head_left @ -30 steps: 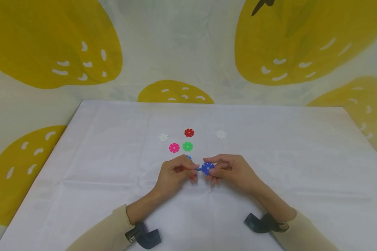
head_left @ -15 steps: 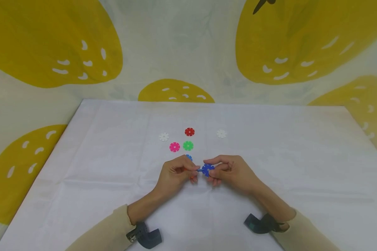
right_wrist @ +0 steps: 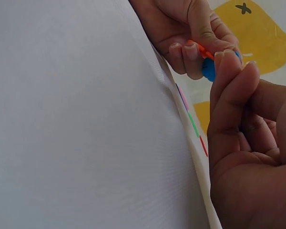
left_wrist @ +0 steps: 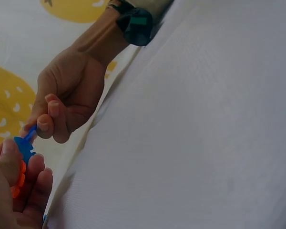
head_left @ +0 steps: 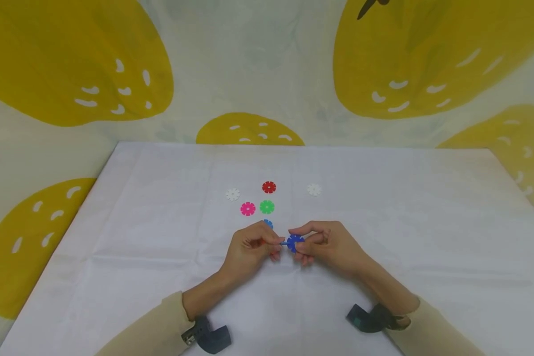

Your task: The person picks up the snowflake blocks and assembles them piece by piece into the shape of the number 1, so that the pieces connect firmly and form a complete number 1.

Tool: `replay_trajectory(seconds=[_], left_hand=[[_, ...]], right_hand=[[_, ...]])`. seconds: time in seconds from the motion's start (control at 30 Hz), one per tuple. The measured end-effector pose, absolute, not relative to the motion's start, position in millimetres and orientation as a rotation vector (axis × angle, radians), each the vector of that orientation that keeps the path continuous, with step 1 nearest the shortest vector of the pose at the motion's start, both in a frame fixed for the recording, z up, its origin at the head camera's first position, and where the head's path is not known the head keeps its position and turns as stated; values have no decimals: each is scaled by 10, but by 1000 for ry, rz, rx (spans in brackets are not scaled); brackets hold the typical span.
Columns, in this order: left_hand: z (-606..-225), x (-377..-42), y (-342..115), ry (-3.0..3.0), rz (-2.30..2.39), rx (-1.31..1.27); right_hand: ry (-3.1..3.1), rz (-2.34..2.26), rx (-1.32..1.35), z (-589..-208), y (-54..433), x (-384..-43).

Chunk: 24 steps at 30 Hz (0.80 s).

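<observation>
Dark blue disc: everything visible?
The dark blue disc is thin, notched around its rim, and looks plastic. The right hand pinches it above the table, covering part; the head view shows one face. It meets the light blue disc in the left hand; whether fully slotted, I can't tell.

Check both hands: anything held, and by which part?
Left hand: light-blue disc, pinched by its edge, plus an orange piece, exact hold hidden. Right hand: dark-blue disc, pinched by its right side in the head view.
</observation>
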State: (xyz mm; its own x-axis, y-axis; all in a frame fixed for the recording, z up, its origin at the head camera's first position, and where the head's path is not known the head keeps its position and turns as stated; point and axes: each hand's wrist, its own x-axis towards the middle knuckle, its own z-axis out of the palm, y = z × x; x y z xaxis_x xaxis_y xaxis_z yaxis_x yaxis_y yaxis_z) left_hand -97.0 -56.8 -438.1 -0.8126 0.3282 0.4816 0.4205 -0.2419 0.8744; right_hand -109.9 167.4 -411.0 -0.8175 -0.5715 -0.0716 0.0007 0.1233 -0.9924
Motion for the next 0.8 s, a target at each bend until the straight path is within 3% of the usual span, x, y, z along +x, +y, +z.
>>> replay_trajectory(seconds=[0.8], left_hand=[[-4054,-893,-535,-2035,-1866,-936]], right_hand=[[2083,-1698,-544,-4061,1668,-1102]])
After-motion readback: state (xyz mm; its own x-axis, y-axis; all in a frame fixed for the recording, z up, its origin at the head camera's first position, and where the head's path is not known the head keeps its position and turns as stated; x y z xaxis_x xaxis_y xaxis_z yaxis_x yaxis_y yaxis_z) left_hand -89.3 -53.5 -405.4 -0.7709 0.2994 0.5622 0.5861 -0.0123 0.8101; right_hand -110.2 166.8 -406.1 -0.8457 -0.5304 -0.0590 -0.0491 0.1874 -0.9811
